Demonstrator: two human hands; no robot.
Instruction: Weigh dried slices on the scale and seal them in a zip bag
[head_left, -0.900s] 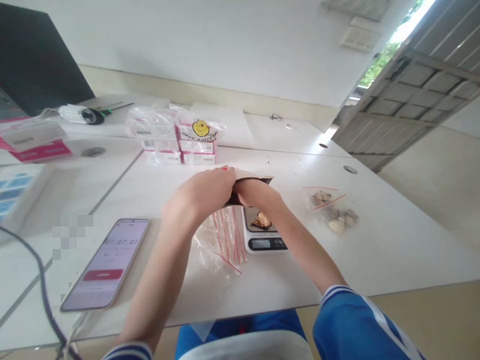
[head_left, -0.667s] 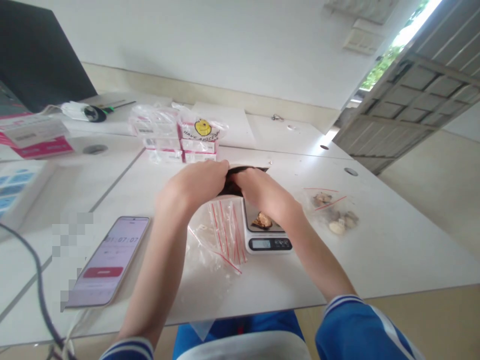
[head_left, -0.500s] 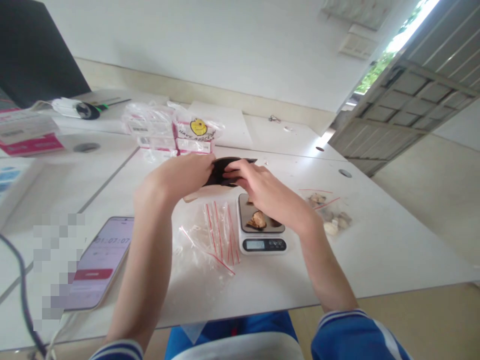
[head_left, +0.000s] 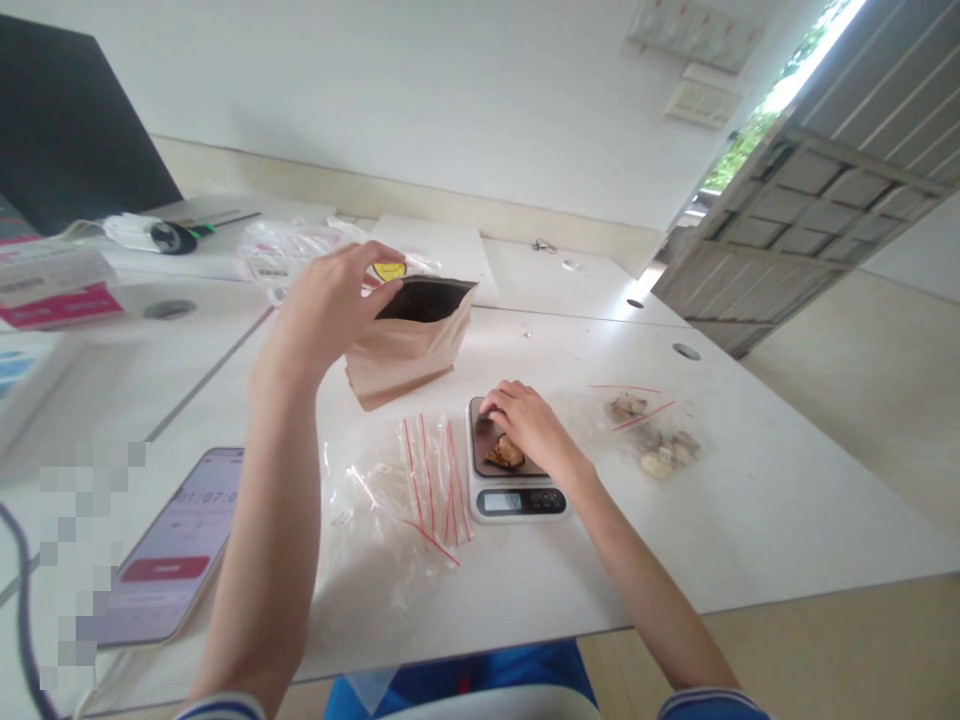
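Observation:
My left hand (head_left: 330, 300) is at the left of the open mouth of a brown paper bag (head_left: 409, 355), thumb and fingers closed on its rim. The bag stands upright, its dark inside showing. My right hand (head_left: 529, 425) is low over the plate of a small white kitchen scale (head_left: 521, 503), fingers bent down and together; what they hold, if anything, is hidden. Beside the fingertips a brown dried piece (head_left: 506, 452), perhaps mushroom, lies on the plate. The digits on the display are too blurred to read.
Clear zip bags (head_left: 420, 490) with red strips lie left of the scale. Filled zip bags (head_left: 660, 445) with pale dried pieces lie to its right. A phone (head_left: 169, 550) with a timer lies at left. Behind are wrapped pink-and-white boxes (head_left: 277, 255), a white camera-like device (head_left: 146, 232) and a monitor (head_left: 75, 120).
My right hand has come out of the paper bag and moved down to the scale plate. My left hand has moved up and left, with the bag's mouth now in plain sight.

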